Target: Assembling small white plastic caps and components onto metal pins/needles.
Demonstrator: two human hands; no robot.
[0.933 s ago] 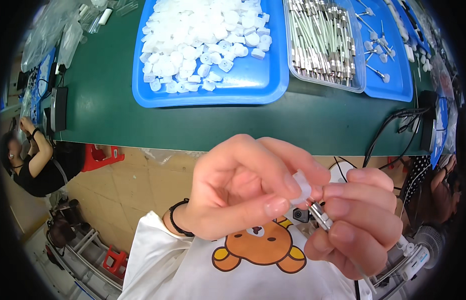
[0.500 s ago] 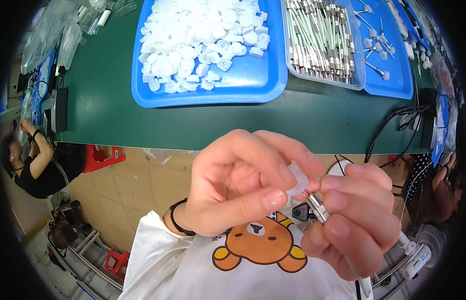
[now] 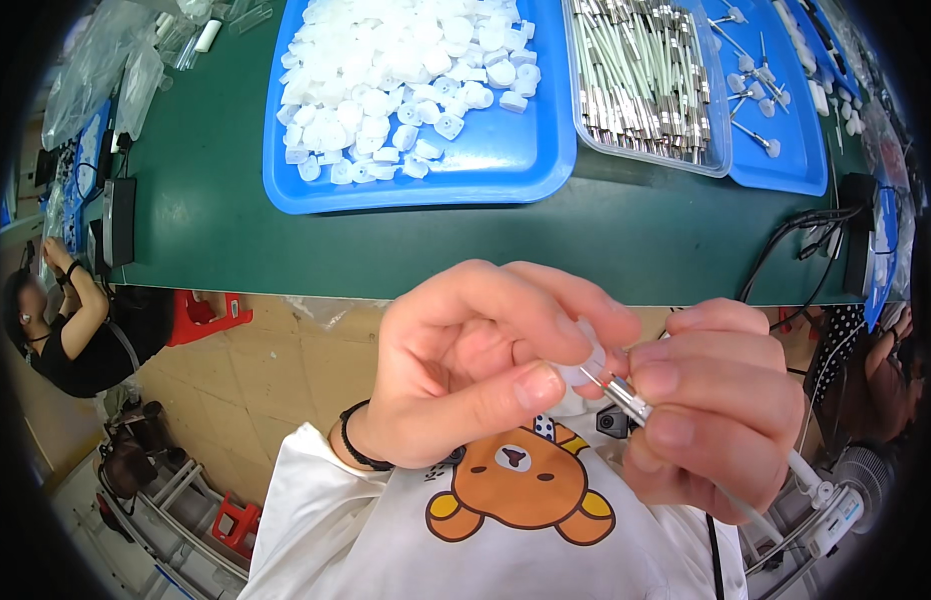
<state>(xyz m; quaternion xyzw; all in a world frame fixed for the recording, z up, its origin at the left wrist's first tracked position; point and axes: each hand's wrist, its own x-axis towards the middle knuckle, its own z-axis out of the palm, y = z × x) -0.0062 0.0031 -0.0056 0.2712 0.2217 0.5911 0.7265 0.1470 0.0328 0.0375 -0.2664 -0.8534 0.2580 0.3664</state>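
My left hand (image 3: 456,380), with a dark band at its wrist, pinches a small translucent white plastic cap (image 3: 582,369) between thumb and fingers, which partly cover it. From the right, my right hand (image 3: 721,400) grips a silver metal connector (image 3: 626,399) on a thin pale cable (image 3: 743,508). A thin pin at the connector's front points at the cap and meets its edge; whether it sits inside, I cannot tell. Both hands are held in the air before my shirt, just short of the table edge.
On the green table (image 3: 366,255) stand a blue tray (image 3: 486,185) heaped with white caps, a clear box (image 3: 666,165) of metal-ended pale rods, and another blue tray (image 3: 801,170) with several pin-and-cap pieces. Black cables (image 3: 796,235) lie at right. Another person (image 3: 81,320) sits at far left.
My right hand has moved slightly up and turned, so the connector lies flatter and points more to the left at the cap. The left hand has barely shifted, with the cap tilted differently.
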